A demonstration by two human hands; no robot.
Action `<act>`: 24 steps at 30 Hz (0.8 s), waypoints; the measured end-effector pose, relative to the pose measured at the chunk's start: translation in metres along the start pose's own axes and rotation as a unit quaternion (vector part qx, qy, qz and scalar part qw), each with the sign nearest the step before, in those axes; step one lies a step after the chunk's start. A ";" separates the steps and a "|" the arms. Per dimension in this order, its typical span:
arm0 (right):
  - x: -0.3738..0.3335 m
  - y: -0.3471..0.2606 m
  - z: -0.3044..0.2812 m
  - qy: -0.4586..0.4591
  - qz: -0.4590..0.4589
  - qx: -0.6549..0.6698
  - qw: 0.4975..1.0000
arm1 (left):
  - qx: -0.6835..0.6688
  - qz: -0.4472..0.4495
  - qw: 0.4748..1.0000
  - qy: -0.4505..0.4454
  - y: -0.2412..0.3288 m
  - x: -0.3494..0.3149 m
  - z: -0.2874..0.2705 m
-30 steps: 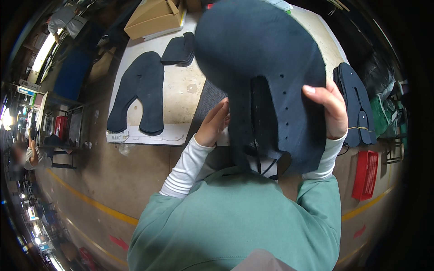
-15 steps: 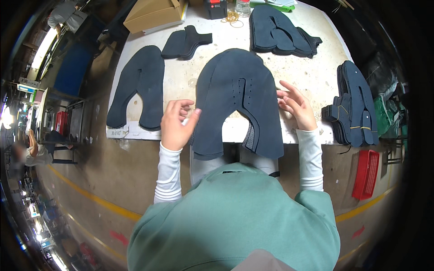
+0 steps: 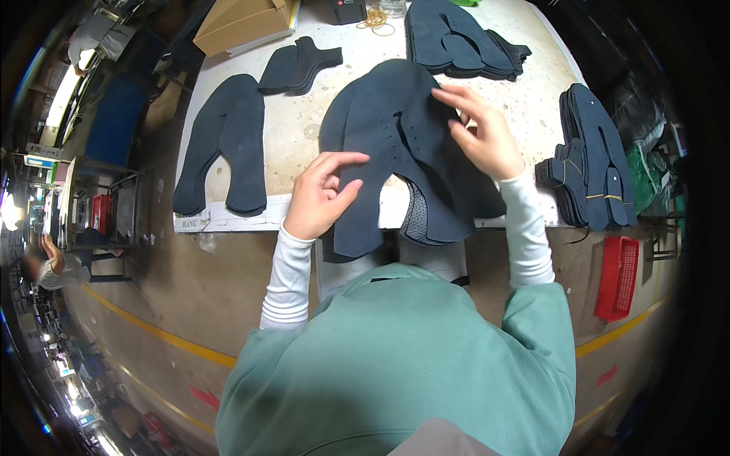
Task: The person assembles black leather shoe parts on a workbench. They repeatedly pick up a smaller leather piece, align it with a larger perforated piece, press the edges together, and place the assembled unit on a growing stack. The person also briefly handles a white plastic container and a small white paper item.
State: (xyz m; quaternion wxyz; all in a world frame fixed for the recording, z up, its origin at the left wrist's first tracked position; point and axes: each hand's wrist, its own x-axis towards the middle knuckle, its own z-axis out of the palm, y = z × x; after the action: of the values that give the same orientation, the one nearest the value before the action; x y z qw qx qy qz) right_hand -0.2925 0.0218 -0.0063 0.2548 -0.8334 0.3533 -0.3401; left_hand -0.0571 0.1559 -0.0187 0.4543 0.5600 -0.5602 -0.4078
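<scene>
A loose stack of dark navy, horseshoe-shaped shoe-upper pieces lies right in front of me, its legs reaching over the table's near edge. Lace holes line the slit of the top piece, whose right side looks warped. Grey mesh lining shows between the legs. Over the stack's left leg is my left hand, index finger and thumb apart, nothing between them. My right hand reaches across the upper right side with spread fingers, the fingertips at the material; whether they press on it I cannot tell.
On the white table lie another horseshoe stack, smaller cut pieces, a far-right stack and banded bundles. A cardboard box and rubber bands sit behind. A red basket stands on the floor.
Both hands have come inward over the stack, the right one also farther up. The top piece has shifted and twisted, its right leg swinging outward. The whole view has moved slightly.
</scene>
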 end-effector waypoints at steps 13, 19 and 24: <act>0.019 -0.025 -0.026 0.010 -0.018 0.363 0.932 | -0.081 0.118 0.985 0.098 0.047 -0.028 -0.032; -0.007 0.027 0.035 -0.104 0.173 0.184 0.962 | 0.257 0.071 0.960 0.081 0.013 -0.021 -0.046; -0.012 0.041 0.043 -0.054 0.111 0.216 0.968 | 0.198 0.115 0.967 0.117 -0.016 0.044 -0.059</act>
State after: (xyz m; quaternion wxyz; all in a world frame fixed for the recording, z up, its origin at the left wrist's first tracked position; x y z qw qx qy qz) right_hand -0.2838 0.0133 -0.0658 0.4839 -0.7313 0.3472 -0.3325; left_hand 0.0061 0.1142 -0.0169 0.4406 0.6141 -0.6334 -0.1660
